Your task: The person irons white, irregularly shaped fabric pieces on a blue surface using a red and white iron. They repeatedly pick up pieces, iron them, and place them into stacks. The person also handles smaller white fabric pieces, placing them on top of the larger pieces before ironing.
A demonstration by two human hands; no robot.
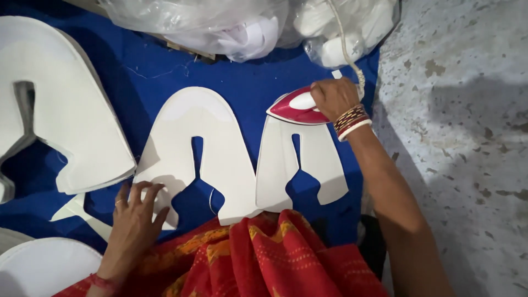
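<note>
Head view. Surface: blue cloth spread (242,88) under both hands, laid over a mottled grey concrete floor (467,110) that shows bare to the right of the right arm.

Packages: clear plastic bags of white pieces (220,22) heaped beyond the hands at the far edge of the cloth; no label legible.

Stock: stack of large white cut-out sheets (66,110), left of the left hand. Red and orange patterned garment (264,258) in the near foreground, between the arms.

Left hand (135,214): open, fingers spread flat, pressing the near left edge of a wide white arch-shaped cut-out piece (209,132).

Right hand (334,98): closed around the handle of a red and white electric iron (297,107), whose pale cord (346,44) runs up towards the bags. The iron rests on the far end of a narrower white cut-out piece (308,159), just beside the wider one. Bangles (352,121) on the right wrist.
</note>
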